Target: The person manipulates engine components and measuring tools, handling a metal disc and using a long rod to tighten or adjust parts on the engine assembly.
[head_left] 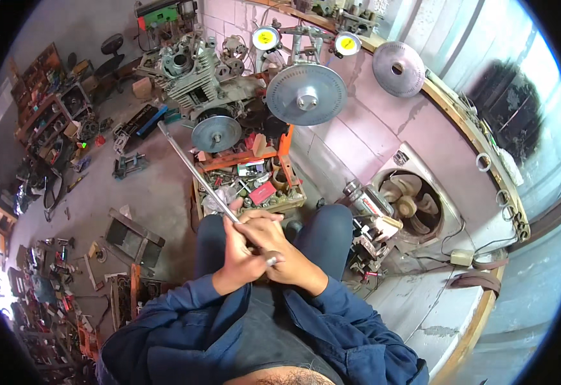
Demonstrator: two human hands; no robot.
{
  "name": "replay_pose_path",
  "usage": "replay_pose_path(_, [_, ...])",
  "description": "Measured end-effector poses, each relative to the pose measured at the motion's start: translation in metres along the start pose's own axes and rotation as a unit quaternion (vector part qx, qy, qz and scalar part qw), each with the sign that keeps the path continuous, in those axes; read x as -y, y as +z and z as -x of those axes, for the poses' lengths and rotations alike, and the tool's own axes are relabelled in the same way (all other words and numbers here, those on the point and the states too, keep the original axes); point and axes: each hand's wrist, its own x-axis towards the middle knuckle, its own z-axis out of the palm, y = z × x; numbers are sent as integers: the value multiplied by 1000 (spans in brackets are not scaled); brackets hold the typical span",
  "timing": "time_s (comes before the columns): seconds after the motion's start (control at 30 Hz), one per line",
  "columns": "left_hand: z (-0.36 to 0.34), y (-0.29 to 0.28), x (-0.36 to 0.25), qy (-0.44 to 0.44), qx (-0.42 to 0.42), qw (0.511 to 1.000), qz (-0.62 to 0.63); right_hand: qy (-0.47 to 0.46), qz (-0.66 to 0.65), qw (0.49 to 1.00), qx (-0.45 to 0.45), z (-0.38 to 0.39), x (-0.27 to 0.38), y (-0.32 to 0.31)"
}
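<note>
A long, thin metal bar [192,168] slants up and to the left from my lap, its far tip close to the engine. My left hand [237,262] is closed around its lower part, and a round metal end shows below the fingers. Over and beside it, my right hand [288,255] is closed on the same bar, the two hands touching. Part of the grip is hidden between the palms. Ahead stands a finned engine block [194,70] with a grey metal disc [216,133] on its lower front. To its right is a larger grey disc [306,96].
Between my knees and the engine sits a wooden tray [287,206] of small parts. An orange metal frame [285,151] rises there. A fan [406,204] leans at the right wall beside another motor [365,200]. An open metal box [133,237] and many tools lie on the left floor.
</note>
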Motion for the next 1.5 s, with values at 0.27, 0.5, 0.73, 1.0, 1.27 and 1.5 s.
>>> replay_pose_path(0.27, [15, -61, -8, 62, -170, 978, -103, -38, 118, 990, -69, -66, -8, -98])
replay_pose_path(0.5, [-10, -127, -54, 21, -143, 959, -243, -11, 234, 897, -374, -154, -51, -197])
replay_pose_path(0.73, [-76, -174, -80, 79, -46, 938, -334, 61, 120, 951, -277, -195, -69, -203])
replay_pose_path(1.0, [-129, -196, -71, 101, -58, 955, -274, 48, 87, 947, -305, -199, -76, -187])
replay_pose_path(1.27, [-137, -203, -54, 92, -74, 974, -193, -45, 179, 890, -418, -213, -58, -168])
replay_pose_path(1.5, [-129, -204, -51, 79, -82, 982, -148, -64, 332, 873, -351, -216, -58, -175])
